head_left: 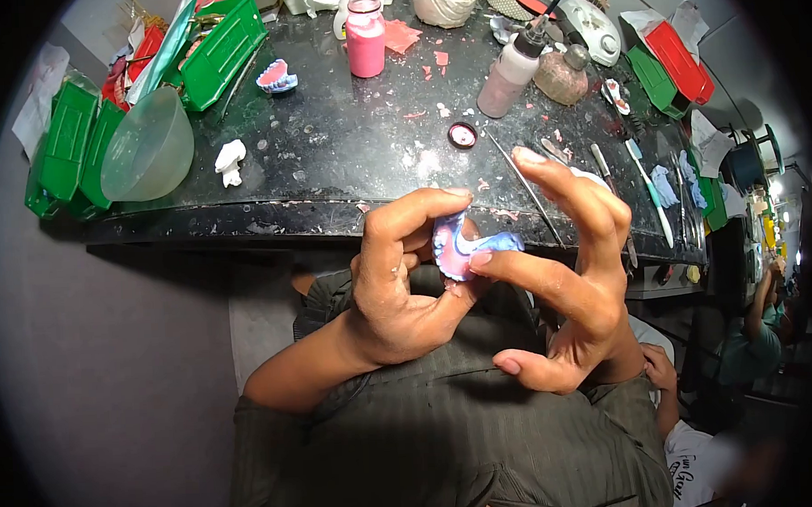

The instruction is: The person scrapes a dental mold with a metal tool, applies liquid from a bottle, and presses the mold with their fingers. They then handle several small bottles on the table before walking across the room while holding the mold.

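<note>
My left hand is closed around a small blue dental cast with pink material on its inner side, held above my lap near the bench edge. Its fingers and thumb grip the cast from the left and below. My right hand has its fingers spread, and one fingertip rests on the pink surface of the cast. The thumb and the upper finger of that hand stand away from it. Part of the cast is hidden behind my fingers. Another blue and pink dental cast lies at the back left of the bench.
The dark bench carries a pink jar, a squeeze bottle, a small round lid, a translucent bowl, green bins and a toothbrush. Pink scraps lie scattered. Other people sit at the right.
</note>
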A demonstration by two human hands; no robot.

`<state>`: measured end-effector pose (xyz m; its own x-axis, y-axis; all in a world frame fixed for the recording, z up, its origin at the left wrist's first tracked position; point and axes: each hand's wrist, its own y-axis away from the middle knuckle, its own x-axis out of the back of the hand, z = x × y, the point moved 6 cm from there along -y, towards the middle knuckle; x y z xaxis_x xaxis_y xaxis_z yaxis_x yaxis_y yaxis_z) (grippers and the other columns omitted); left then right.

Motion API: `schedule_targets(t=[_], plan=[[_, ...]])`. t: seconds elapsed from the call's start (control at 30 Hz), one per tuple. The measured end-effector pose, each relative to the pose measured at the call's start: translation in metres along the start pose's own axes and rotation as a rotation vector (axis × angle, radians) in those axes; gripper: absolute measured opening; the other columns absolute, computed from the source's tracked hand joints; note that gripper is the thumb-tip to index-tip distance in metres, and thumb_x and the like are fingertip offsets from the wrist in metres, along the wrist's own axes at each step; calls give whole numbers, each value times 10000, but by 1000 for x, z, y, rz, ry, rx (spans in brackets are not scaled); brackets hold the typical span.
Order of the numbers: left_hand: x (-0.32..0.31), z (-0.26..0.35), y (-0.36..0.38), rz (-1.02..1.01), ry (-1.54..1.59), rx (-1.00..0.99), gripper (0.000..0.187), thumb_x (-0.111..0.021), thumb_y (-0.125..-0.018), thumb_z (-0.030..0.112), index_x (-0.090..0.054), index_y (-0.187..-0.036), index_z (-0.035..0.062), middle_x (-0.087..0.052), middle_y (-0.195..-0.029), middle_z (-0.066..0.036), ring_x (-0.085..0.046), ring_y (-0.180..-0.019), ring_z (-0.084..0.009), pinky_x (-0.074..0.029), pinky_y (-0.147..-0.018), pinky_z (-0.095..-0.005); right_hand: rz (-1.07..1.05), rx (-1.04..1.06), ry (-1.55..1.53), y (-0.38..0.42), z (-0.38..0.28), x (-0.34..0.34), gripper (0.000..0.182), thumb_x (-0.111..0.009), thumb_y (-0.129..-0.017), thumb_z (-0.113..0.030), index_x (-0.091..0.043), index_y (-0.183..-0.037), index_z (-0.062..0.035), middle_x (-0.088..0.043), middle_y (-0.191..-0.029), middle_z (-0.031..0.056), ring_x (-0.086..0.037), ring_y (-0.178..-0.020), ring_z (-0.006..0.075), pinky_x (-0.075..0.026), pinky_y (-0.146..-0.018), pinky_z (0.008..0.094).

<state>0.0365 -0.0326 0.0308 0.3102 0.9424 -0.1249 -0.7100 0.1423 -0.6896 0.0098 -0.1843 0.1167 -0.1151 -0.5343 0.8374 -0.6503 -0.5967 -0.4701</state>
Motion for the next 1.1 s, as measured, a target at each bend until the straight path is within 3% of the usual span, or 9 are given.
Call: schedule_targets(t=[0.1, 0.17, 0.4, 0.67, 0.9, 0.97, 1.0, 1.1], plan=[[-2, 3, 0, -23, -17, -9, 689, -784, -805, -110, -407, -1377, -30, -589, -1209, -147, -694, -992, -160, -591, -845, -290, 9, -15, -19, -1, -4, -5, 666, -716, -729, -581, -779, -1182, -97, -470, -1498, 336, -435, -1339, 379, -313, -1130, 449], [-1, 3, 1, 24, -71, 94, 695, -758, -869, -80, -326, -1407, -1, -654, -1065, -149, -693, -965, -179, -581, -867, -309, 10, -2, -16, -2, -7, -9, 679, -716, -729, -579, -774, -1197, -91, -467, -1500, 335, -438, -1327, 381, -322, -1133, 453], [1, 2, 0, 28, -60, 58, 736, -796, -847, -79, -315, -1398, 2, -660, -1046, -150, -700, -948, -177, -591, -848, -300, 21, -34, -53, 0, -6, -11, 709, -719, -715, -567, -760, -1210, -62, -469, -1492, 342, -418, -1329, 386, -313, -1125, 447], [4, 3, 5, 94, -159, 9, 748, -797, -846, -81, -292, -1392, -1, -658, -1029, -159, -717, -919, -196, -602, -839, -307, 24, -48, -19, -1, -10, -13, 670, -742, -709, -514, -756, -1184, -42, -470, -1482, 350, -439, -1316, 388, -387, -1088, 452], [3, 2, 2, 105, -214, -110, 783, -832, -814, -84, -287, -1364, 32, -683, -995, -188, -719, -860, -197, -597, -794, -305, 13, -50, 11, -2, -14, -18, 669, -752, -711, -507, -754, -1186, -36, -471, -1475, 355, -438, -1324, 389, -366, -1115, 458], [4, 0, 4, 134, -270, -196, 793, -840, -797, -97, -290, -1348, 55, -688, -940, -180, -711, -823, -188, -589, -769, -298, 15, -35, -55, -2, -15, -18, 668, -752, -720, -512, -754, -1188, -34, -468, -1478, 353, -436, -1327, 388, -366, -1115, 461], [3, 3, 0, 161, -306, -185, 737, -829, -797, -115, -296, -1265, 82, -643, -836, -131, -701, -812, -170, -577, -752, -282, 49, -45, -48, 1, -13, -18, 661, -751, -729, -506, -751, -1192, -34, -466, -1484, 345, -437, -1327, 391, -369, -1105, 473], [9, -1, 3, 173, -322, -157, 680, -815, -804, -129, -281, -1155, 104, -579, -779, -82, -695, -825, -159, -567, -746, -276, 140, -76, 78, 6, -3, -8, 623, -724, -766, -500, -743, -1188, -42, -474, -1488, 331, -479, -1296, 394, -387, -1063, 461]])
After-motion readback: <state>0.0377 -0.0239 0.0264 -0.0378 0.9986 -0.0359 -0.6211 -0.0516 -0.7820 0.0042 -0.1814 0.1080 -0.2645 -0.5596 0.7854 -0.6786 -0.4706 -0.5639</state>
